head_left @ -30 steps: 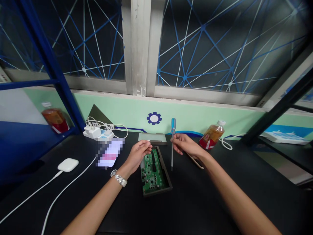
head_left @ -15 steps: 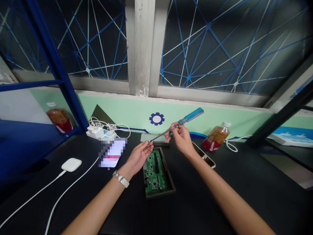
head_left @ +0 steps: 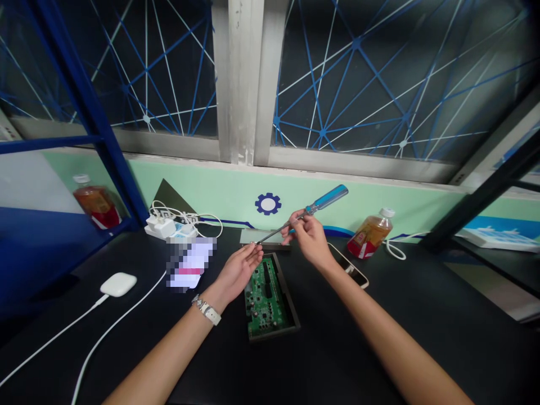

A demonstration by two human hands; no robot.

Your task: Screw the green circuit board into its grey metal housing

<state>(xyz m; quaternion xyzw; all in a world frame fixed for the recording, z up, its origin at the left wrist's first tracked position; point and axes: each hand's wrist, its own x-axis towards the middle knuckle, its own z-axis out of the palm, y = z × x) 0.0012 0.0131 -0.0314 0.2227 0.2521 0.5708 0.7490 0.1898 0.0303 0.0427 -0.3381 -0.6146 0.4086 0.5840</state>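
Observation:
Raised in the air, a screwdriver (head_left: 327,199) with a blue, clear handle slants down to the left. My right hand (head_left: 311,239) is closed around its shaft just below the handle. At the tip, my left hand (head_left: 237,274) pinches with thumb and fingers; whether it grips the tip itself or a small part there is hidden. Below and between my hands, a green circuit board (head_left: 264,306) lies in a dark open case (head_left: 292,301) on the table. The left fingers cover the case's upper left corner. A flat grey piece (head_left: 264,237) lies behind the case.
To the left are a phone (head_left: 196,261), a white charger case (head_left: 118,284) with a cable, and a power strip (head_left: 171,228) with tangled cords. On the right lie another phone (head_left: 356,273) and a drink bottle (head_left: 369,233). A second bottle (head_left: 97,202) stands by the blue frame.
The whole view has shifted slightly, so everything sits a little further left. My hands and the screwdriver keep nearly the same pose.

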